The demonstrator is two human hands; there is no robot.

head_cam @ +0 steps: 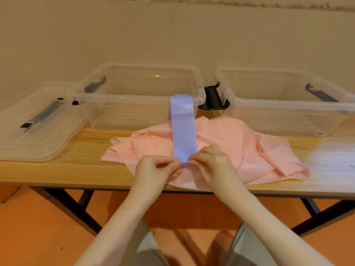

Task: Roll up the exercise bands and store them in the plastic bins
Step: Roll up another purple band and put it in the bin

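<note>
Purple band (184, 129) runs as a flat strip up the middle of the frame, near end at centre, far end draped over the front rim of the centre bin (134, 98). Left hand (155, 169) & right hand (211, 164) both pinch the band's near end, fingertips meeting on a small rolled lip; each grip is clenched on the purple band.

Under it lies the pink band (249, 146), a loose crumpled sheet spread centre to right, its near edge hanging slightly over the surface's front edge. Purple strip lies across it, so the roll sits on pink material, not on bare wood.

Right bin (288, 106) at upper right, clear plastic, w/ black latches on its sides. Black latch parts stand in the gap btwn the two bins. Clear lid (28, 131) w/ dark handle lies flat at left, just beside the centre bin.

Surface (86, 166) is light wood grain on black folding legs. Beige wall behind, orange floor below. Person's knees in grey-green fabric at frame bottom.

Bare wood shows left of the pink band & at far right. Bins line the back; the front edge runs just below the hands.
</note>
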